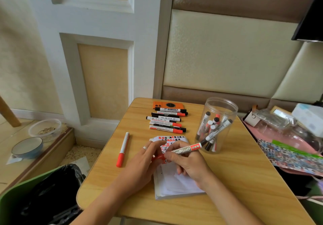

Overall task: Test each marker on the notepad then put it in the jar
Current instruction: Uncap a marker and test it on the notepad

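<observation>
My right hand [187,163] grips a red whiteboard marker [187,149] by its barrel above the notepad [176,184]. My left hand [146,158] pinches that marker's red cap end [158,158]; whether the cap is on or off I cannot tell. The notepad's top page carries red and black test marks. The clear plastic jar [215,125] stands upright to the right of the pad and holds several markers. A row of several red and black markers [167,119] lies beyond the pad. One red marker [123,149] lies alone on the left.
The small wooden table [236,181] has an orange phone [168,105] at its far edge. A bin with a black bag [50,195] stands at the lower left. Two bowls [44,129] sit on the floor ledge. Clutter and a patterned sheet [290,154] lie to the right.
</observation>
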`<action>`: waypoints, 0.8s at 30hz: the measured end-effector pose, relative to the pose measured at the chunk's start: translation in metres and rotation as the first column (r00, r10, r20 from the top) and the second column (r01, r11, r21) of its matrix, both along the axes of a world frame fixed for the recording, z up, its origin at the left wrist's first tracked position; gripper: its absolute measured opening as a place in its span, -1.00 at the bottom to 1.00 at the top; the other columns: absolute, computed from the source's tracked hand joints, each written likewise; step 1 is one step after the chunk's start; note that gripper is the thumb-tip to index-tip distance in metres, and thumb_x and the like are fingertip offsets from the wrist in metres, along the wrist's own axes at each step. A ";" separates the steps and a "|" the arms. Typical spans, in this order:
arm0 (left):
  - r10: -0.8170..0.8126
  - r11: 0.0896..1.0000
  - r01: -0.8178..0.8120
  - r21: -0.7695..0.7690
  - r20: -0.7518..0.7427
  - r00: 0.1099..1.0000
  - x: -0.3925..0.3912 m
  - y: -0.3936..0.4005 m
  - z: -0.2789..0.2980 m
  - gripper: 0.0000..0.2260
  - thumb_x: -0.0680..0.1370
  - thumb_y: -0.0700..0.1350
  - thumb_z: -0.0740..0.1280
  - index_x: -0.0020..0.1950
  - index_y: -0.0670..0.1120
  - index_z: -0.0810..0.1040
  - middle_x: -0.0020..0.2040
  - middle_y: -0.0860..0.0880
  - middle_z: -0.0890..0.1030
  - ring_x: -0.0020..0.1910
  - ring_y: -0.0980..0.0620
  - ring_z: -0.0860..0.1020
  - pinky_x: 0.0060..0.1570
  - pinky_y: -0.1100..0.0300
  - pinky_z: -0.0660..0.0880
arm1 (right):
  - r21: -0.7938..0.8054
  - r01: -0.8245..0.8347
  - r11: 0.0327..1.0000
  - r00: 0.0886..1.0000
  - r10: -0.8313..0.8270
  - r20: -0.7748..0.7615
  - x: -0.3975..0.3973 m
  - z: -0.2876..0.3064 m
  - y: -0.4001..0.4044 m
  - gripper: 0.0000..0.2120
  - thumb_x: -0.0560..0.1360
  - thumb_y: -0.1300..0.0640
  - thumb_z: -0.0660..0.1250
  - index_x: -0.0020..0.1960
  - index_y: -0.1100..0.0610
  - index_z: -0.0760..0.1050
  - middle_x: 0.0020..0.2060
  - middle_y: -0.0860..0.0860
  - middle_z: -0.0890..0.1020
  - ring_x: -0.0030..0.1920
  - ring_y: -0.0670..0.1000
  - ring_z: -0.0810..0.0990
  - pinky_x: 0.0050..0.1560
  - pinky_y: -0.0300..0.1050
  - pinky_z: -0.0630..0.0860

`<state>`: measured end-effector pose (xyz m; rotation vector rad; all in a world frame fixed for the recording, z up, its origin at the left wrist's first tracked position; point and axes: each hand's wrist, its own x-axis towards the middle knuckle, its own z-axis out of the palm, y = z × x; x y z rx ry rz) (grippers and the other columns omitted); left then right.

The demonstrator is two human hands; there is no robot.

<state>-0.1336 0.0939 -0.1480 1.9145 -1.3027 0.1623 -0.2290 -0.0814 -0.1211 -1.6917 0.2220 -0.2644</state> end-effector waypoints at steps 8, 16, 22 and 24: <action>-0.043 0.994 0.046 -0.095 0.030 0.999 -0.002 0.003 0.004 -0.90 0.65 -0.09 0.33 0.14 0.02 0.47 0.01 0.17 0.49 -0.06 0.11 0.50 -0.08 0.15 0.50 | 0.131 -0.063 0.989 0.998 0.063 0.000 -0.003 0.003 -0.003 -0.64 0.56 -0.14 0.23 0.02 0.14 0.59 -0.17 0.19 0.71 -0.41 0.12 0.59 -0.50 -0.18 0.33; -0.023 0.986 0.024 -0.163 0.013 1.000 -0.004 0.004 0.008 -0.88 0.61 -0.19 0.37 0.10 -0.01 0.51 0.01 0.13 0.50 -0.07 0.07 0.53 -0.11 0.28 0.49 | 0.187 -0.055 0.981 0.997 0.045 0.058 -0.001 0.000 -0.009 -0.87 0.46 0.08 0.49 -0.04 0.09 0.60 -0.21 0.23 0.67 -0.44 0.02 0.52 -0.57 -0.24 0.33; -0.043 0.989 0.041 -0.142 -0.011 0.999 -0.003 0.005 0.008 -0.89 0.66 -0.16 0.28 0.17 0.00 0.47 0.09 0.12 0.46 -0.01 0.09 0.50 -0.06 0.28 0.45 | 0.200 -0.142 0.970 0.990 0.137 0.039 -0.005 0.005 -0.014 -0.79 0.43 0.19 0.54 0.05 0.18 0.65 -0.22 0.23 0.70 -0.41 0.02 0.59 -0.49 -0.23 0.43; -0.057 0.992 0.056 -0.113 0.000 0.998 -0.003 0.004 0.007 -0.89 0.67 -0.13 0.27 0.19 0.01 0.46 0.09 0.13 0.45 -0.01 0.12 0.48 -0.06 0.29 0.41 | 0.170 -0.149 0.974 0.989 0.149 0.016 -0.006 0.006 -0.012 -0.75 0.43 0.15 0.54 0.08 0.17 0.66 -0.28 0.20 0.68 -0.41 0.01 0.59 -0.44 -0.23 0.45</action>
